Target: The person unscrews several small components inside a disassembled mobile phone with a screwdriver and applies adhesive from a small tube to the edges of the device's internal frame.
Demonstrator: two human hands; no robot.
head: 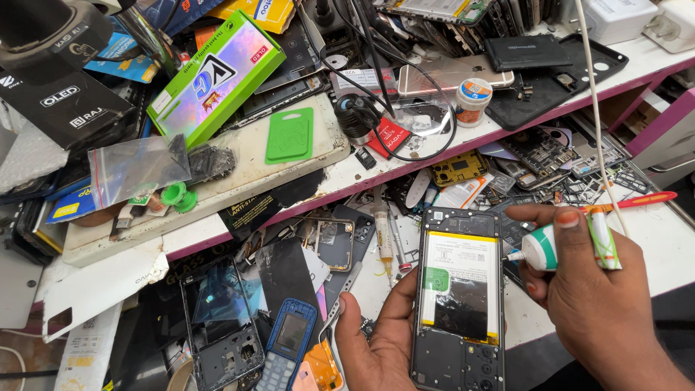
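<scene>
- Lying back-open near the bottom edge of the frame, opened phone [460, 297] shows its white battery, a green tab and a dark patch; black frame rim all round.
- Left hand [378, 340] cups the phone from below and along its left edge, fingers curled shut on it, thumb up the side.
- Right hand [590, 286] closed on a small glue tube [544, 247], white with green band, nozzle pointing left and just beside the phone's right edge at battery height; whether it touches, cannot tell.
- Also pinched in the right hand: a thin red-tipped tool [637, 201] running out to the right.
- Left of the phone, close: syringe [382, 235], bare phone frames [221, 326], blue keypad phone [289, 347]. Little free room that side.
- Right of the hand, a bare strip of white bench [670, 239] offers the only open surface.
- Behind, raised shelf edge [318, 199] with pink trim runs diagonally; on it a green card [289, 135], green box [217, 76], small round pot [473, 101], black cables.
</scene>
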